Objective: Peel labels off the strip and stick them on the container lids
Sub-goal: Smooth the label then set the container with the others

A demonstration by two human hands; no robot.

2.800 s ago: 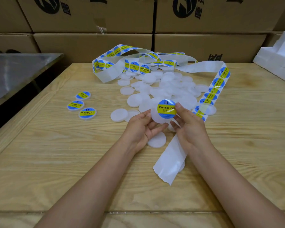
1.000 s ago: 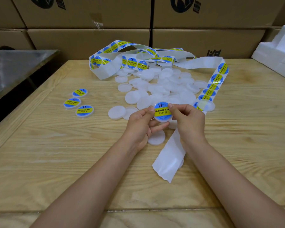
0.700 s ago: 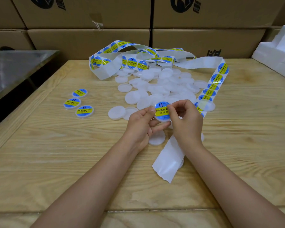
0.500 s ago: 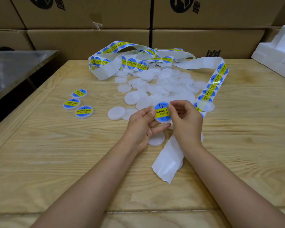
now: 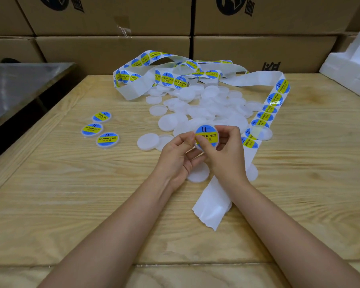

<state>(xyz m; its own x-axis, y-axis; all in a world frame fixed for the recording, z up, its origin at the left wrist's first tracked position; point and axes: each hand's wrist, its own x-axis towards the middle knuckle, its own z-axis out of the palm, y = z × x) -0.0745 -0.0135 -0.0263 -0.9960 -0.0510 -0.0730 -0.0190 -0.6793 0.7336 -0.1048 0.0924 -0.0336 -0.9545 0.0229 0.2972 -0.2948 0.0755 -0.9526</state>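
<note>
- Near edge: a pale wooden table (image 5: 71, 204) carries all the items below. Two bare forearms reach in over it and converge towards its middle.
- Just right of centre: the free end of the strip (image 5: 213, 202) is bare white backing with a ragged edge. It lies flat and runs under the right wrist.
- Beneath the hands: a bare lid (image 5: 197, 174) lies flat on the table. A second lid (image 5: 253, 173) lies partly under the strip.
- The left hand (image 5: 175, 161) has its palm turned inward and its fingers curled under the held lid (image 5: 206, 135), with the thumb tip at the left rim.
- The right hand (image 5: 224, 150) presses its thumb on the lower left of the lid's face, and its fingers curl round the right rim. Both hands grip this one lid.
- The held lid is raised off the table and tilted towards the camera. A round blue-and-yellow label (image 5: 205, 129) reading "SOLDERING PASTE" covers its face.
- To the left, well apart from the hands: three labelled lids (image 5: 108, 139) lie face up in a close cluster.
- Beyond the hands: a pile of bare lids (image 5: 206, 109), white and overlapping.
- To the right: the strip climbs from beside the right hand to a bend, with labels in a row along it. One translucent lid (image 5: 261, 132) lies on it.
- Far side of the table: the strip lies in loose loops behind the pile, with more labels on it.
- Background: stacked cardboard boxes (image 5: 112, 48), white foam blocks (image 5: 351, 67) at the right and a metal surface (image 5: 19, 84) at the left.
</note>
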